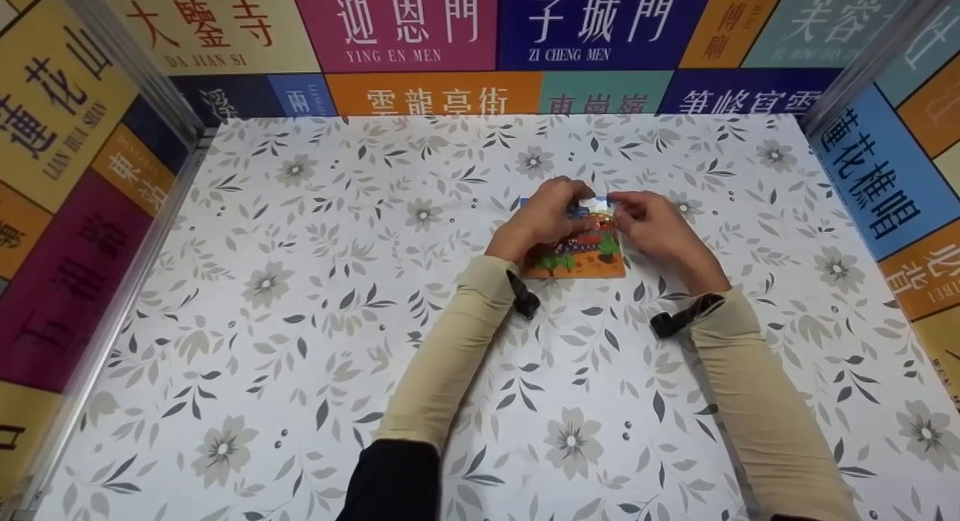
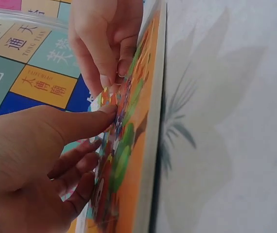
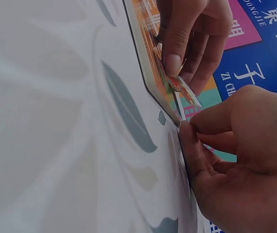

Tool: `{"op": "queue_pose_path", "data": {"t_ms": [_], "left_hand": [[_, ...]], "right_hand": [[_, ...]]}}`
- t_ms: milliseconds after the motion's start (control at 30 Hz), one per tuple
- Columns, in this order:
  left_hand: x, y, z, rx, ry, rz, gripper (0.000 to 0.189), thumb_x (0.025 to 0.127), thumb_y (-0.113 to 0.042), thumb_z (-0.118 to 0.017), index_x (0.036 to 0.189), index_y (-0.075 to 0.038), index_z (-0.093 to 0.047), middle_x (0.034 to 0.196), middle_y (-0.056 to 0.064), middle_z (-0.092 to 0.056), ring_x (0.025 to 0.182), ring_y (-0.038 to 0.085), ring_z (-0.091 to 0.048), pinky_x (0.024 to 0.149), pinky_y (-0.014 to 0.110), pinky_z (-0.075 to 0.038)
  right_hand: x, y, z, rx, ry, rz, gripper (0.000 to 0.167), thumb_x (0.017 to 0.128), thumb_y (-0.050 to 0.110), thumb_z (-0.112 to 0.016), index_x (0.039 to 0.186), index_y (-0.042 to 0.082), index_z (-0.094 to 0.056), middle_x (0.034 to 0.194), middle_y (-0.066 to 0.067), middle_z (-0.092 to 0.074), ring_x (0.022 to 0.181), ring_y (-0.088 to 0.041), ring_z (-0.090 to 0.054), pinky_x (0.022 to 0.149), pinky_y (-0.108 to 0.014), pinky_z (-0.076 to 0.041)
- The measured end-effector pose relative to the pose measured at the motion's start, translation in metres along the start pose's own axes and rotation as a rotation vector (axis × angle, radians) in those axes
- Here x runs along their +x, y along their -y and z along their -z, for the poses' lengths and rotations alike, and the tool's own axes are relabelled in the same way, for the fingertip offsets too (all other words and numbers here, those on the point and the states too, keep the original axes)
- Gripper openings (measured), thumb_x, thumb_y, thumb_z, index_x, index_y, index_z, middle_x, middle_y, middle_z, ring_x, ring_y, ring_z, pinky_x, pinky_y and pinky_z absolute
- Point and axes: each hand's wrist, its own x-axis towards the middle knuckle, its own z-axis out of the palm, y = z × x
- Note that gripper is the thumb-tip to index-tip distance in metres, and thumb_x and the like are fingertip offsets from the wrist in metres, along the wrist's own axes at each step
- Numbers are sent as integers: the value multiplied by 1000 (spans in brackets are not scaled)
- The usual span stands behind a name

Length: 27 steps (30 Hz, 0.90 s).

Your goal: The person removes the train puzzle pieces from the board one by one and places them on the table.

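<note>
A small jigsaw puzzle with an orange, green and red picture lies flat on the table in the head view, partly hidden under the fingers. My left hand reaches over its upper left part. In the right wrist view, the thumb and fingers of that hand pinch a small puzzle piece, tilted up from the board. My right hand is at the upper right corner, thumb and forefinger together on the board's edge. The left wrist view shows the puzzle's thick pale side and both hands close together.
A white tablecloth with grey flowers and leaves covers the table. Colourful panels with large Chinese characters stand along the back and both sides. Dark straps are on both wrists.
</note>
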Motion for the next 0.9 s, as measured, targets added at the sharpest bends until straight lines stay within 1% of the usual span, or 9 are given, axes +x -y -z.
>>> {"op": "queue_pose_path", "data": {"t_ms": [67,167,233,333,433,533,633,800,900], "left_hand": [[4,7,-3,-19,-19,-31,48,101,-29,-79,143,-9,-69,133,10,-68,118,20,-62,108,32,-51],[13,19,-10,-31,-48,-51,48,98,-28,-82,142,-11,-72,132,9,-69,117,19,-62,107,32,-51],[14,20,-10,-26,-50,-52,49,98,-30,-83,142,-12,-72,131,9,-68,116,18,-62,107,31,-51],[8,15,-4,-14,-41,-65,50,100,-33,-81,144,-10,-71,131,10,-68,117,20,-63,105,30,-52],[1,9,1,15,-53,-74,49,103,-33,-77,144,-8,-70,132,12,-68,120,22,-64,106,29,-53],[-2,8,4,28,-81,-72,47,104,-32,-75,144,-8,-70,135,10,-69,124,21,-65,109,29,-53],[-7,9,9,37,-105,-76,46,105,-31,-74,145,-10,-69,138,9,-69,123,20,-66,108,30,-54],[-18,11,17,33,-159,-83,48,105,-34,-73,149,-14,-67,140,6,-68,121,20,-66,105,30,-54],[-25,13,21,13,-209,-91,49,107,-37,-71,151,-17,-66,139,5,-67,121,20,-65,105,30,-54]], "right_hand": [[0,0,0,4,0,8,47,109,14,-55,155,8,-60,121,-20,-72,99,-19,-62,77,-19,-47],[1,-1,0,21,10,24,47,108,13,-56,155,6,-59,120,-21,-72,99,-16,-62,80,-18,-47],[1,-1,0,32,13,27,49,108,13,-58,157,5,-57,122,-21,-71,101,-15,-63,81,-17,-48],[0,-2,0,48,14,27,53,108,11,-61,160,8,-54,124,-21,-68,104,-16,-64,84,-15,-49],[-1,-2,-1,46,6,20,54,107,11,-63,161,14,-54,123,-20,-68,106,-21,-67,82,-15,-50],[-1,-2,-1,44,15,13,54,108,12,-63,161,16,-55,125,-20,-68,112,-28,-68,82,-16,-50],[-1,-1,0,42,28,0,54,108,15,-64,160,17,-55,125,-19,-68,113,-30,-68,82,-17,-51],[-1,0,0,28,45,-15,56,107,23,-69,161,23,-54,128,-17,-67,115,-29,-67,88,-25,-53],[-1,1,-1,23,48,-17,56,107,23,-70,161,25,-54,130,-17,-68,117,-30,-67,93,-29,-53]]}}
